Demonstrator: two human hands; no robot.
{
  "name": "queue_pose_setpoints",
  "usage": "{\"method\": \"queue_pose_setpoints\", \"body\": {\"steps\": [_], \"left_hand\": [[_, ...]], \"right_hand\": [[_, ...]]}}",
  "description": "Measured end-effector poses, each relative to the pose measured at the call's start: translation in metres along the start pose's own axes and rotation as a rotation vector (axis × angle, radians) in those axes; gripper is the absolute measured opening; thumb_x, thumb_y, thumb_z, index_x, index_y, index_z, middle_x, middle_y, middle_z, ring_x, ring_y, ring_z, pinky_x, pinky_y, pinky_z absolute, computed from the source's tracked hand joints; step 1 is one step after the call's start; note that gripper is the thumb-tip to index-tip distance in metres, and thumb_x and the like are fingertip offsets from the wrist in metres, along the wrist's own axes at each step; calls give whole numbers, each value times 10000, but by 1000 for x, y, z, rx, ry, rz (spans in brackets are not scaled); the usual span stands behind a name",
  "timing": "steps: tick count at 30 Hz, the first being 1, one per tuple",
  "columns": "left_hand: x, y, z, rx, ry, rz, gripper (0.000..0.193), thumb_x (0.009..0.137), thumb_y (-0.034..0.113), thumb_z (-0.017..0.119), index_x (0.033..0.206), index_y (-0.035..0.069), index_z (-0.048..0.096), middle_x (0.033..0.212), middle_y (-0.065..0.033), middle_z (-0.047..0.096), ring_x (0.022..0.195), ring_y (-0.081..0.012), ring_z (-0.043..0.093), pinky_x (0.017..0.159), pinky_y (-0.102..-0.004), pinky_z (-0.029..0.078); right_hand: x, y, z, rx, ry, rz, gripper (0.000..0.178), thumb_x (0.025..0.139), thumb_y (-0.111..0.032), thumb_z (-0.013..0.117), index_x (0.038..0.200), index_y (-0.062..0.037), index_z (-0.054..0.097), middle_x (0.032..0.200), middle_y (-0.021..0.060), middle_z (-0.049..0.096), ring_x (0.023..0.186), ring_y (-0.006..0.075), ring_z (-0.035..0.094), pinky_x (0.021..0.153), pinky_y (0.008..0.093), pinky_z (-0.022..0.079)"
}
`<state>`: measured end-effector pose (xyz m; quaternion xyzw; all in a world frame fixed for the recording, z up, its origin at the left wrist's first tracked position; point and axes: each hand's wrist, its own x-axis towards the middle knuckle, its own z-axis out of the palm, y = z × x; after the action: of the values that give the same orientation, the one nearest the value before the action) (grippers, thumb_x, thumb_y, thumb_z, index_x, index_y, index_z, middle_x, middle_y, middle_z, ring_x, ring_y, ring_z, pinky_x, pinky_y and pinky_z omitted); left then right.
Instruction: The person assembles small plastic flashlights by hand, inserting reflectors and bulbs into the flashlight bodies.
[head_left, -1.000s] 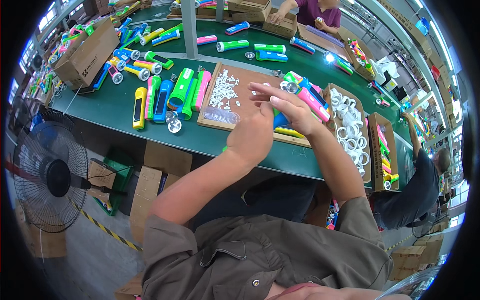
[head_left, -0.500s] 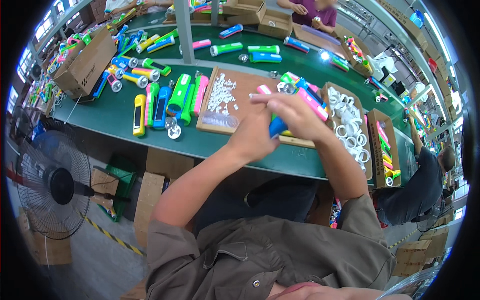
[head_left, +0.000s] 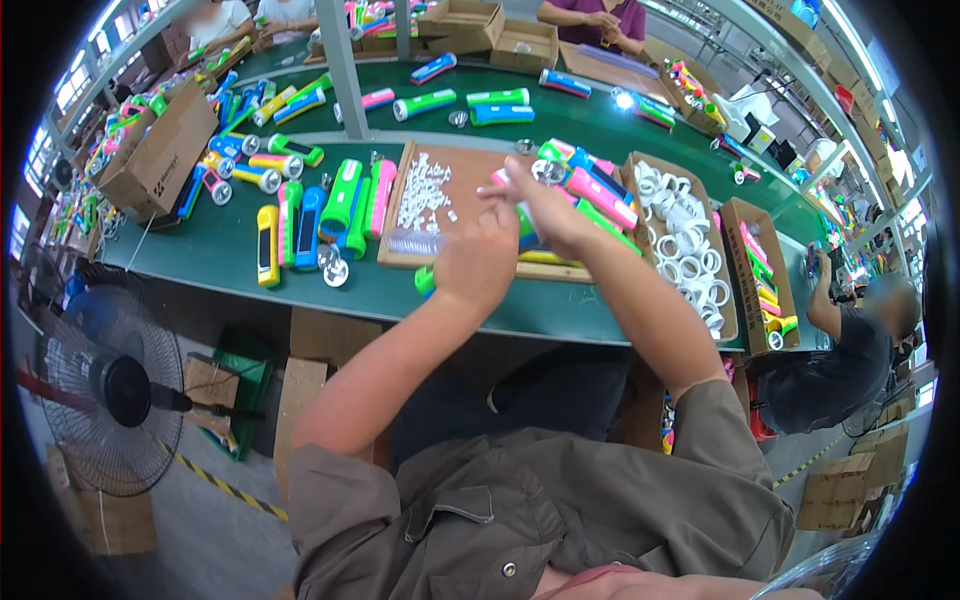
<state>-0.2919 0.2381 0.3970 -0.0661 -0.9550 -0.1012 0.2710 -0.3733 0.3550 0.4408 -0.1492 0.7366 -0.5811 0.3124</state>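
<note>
Green flashlight (head_left: 424, 281) is jutting from the left hand (head_left: 478, 262), which is gripping it; the right hand (head_left: 550, 214) is pointing fingers outward beside it, its grasp unclear.

Wearer's bare hands: 2 (left hand (head_left: 478, 262), right hand (head_left: 550, 217)). Green-and-blue plastic flashlight (head_left: 424, 281) in left: 1, mostly hidden. Brown wood-framed tray (head_left: 475, 184): 1. Small white plastic pieces (head_left: 424, 192) on it: dozens, no exact count. Coloured plastic flashlights (head_left: 343, 195) grouped left of tray: 6. White plastic rings (head_left: 690, 240): overlapping, uncountable. Black wire-cage fan (head_left: 124, 388): 1.
</note>
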Motion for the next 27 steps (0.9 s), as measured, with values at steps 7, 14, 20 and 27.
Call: {"method": "queue_pose_setpoints", "body": {"steps": [7,14,20,27], "left_hand": [[-8,5,-24,-201,40,-9,482,759,120,732,1153,-13,487,912,-174,631,800,-350,673,642,-410,568],[-3,11,-14,-145,-142,-77,508,744,113,750,1145,-36,478,936,-188,634,815,-346,681,661,-397,571],[-4,6,-13,-127,-18,39,563,746,145,775,1170,-59,467,968,-196,633,849,-363,667,701,-415,556],[-6,-9,-37,-705,-151,21,642,738,187,780,1246,-37,457,1002,-226,632,914,-441,635,793,-473,514]], "right_hand": [[-18,-9,-18,-184,-268,-696,694,1029,-561,216,1426,-50,468,1466,134,453,1360,248,409,1128,415,319],[-18,-10,3,43,-71,-120,649,1045,-503,286,1326,8,569,1320,158,572,1255,239,493,1087,383,353],[-12,2,-8,4,-49,-277,529,1045,-414,369,1297,6,571,1259,144,585,1194,249,535,1072,386,371],[-18,-2,-17,278,-261,-702,445,897,4,575,1334,-16,493,1220,153,600,1199,277,584,1071,433,435]]}}
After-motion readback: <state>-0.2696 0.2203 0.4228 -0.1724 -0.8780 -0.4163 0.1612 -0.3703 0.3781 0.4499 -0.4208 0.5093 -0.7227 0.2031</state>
